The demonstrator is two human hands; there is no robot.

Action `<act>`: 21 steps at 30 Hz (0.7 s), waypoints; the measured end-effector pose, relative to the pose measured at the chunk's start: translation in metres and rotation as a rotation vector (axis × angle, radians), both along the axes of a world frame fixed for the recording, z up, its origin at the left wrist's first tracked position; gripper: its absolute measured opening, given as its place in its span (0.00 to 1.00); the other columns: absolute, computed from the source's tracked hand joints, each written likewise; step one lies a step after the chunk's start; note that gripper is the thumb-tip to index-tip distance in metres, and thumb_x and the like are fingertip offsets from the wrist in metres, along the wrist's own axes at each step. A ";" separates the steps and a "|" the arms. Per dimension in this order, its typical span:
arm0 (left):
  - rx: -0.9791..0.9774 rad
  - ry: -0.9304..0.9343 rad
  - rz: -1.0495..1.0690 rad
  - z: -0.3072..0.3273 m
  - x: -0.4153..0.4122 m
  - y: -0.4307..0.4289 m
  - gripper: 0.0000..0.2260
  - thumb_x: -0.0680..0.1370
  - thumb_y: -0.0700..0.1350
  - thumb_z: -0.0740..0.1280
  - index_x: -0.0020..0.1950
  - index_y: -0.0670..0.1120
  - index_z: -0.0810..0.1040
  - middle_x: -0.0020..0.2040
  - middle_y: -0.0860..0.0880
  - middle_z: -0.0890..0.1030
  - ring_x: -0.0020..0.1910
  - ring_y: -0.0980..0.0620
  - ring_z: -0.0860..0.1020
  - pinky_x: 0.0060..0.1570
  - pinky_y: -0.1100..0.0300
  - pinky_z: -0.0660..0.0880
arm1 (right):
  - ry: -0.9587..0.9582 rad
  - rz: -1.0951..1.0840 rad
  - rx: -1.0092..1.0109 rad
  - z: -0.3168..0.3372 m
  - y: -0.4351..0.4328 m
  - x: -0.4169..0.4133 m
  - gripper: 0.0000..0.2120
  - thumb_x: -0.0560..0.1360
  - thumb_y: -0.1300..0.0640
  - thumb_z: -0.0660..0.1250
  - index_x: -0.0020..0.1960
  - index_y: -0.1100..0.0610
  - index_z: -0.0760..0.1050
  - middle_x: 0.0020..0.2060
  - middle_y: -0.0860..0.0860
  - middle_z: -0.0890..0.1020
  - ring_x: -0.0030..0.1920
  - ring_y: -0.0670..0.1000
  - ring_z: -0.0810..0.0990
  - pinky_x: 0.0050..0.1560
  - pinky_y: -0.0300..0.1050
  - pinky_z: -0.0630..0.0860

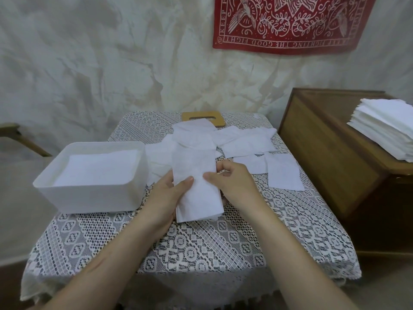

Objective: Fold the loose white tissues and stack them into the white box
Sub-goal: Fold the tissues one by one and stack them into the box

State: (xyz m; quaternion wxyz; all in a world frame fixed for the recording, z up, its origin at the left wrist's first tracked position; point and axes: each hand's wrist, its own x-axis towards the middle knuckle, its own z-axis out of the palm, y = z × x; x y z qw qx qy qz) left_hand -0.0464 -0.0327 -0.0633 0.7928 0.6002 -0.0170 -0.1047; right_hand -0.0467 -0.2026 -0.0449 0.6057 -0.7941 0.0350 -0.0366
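Note:
A folded white tissue (196, 189), long and narrow, is held above the table's middle. My left hand (169, 193) grips its left edge, thumb on top. My right hand (232, 177) pinches its right edge near the top. The white box (89, 198) stands at the table's left, with folded tissues (96, 168) stacked flat inside. Several loose white tissues (243, 142) lie spread behind and to the right of my hands.
A lace cloth (201, 247) covers the small table. A wooden lid with a slot (202, 118) lies at the far edge under tissues. A wooden cabinet (324, 153) on the right carries a tall tissue stack (386, 128). A red banner (286, 23) hangs on the wall.

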 end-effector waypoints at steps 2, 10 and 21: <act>0.018 -0.008 0.017 -0.002 0.001 0.001 0.13 0.82 0.40 0.67 0.66 0.44 0.78 0.59 0.45 0.86 0.57 0.45 0.85 0.55 0.49 0.82 | 0.020 0.006 0.015 0.002 -0.002 0.000 0.06 0.75 0.56 0.74 0.49 0.57 0.80 0.39 0.58 0.83 0.29 0.49 0.79 0.26 0.42 0.74; 0.050 -0.025 0.020 0.000 0.003 0.001 0.12 0.82 0.41 0.67 0.66 0.44 0.79 0.59 0.45 0.86 0.57 0.44 0.85 0.57 0.46 0.80 | 0.171 0.067 0.102 0.004 -0.013 -0.005 0.08 0.77 0.52 0.73 0.52 0.56 0.80 0.38 0.50 0.78 0.27 0.44 0.72 0.24 0.37 0.65; 0.092 0.055 0.029 0.007 0.014 -0.003 0.10 0.84 0.43 0.65 0.63 0.42 0.80 0.56 0.40 0.86 0.50 0.38 0.86 0.42 0.37 0.83 | 0.074 -0.133 -0.031 -0.004 -0.035 0.000 0.04 0.78 0.54 0.70 0.46 0.54 0.82 0.34 0.48 0.85 0.27 0.46 0.74 0.31 0.41 0.72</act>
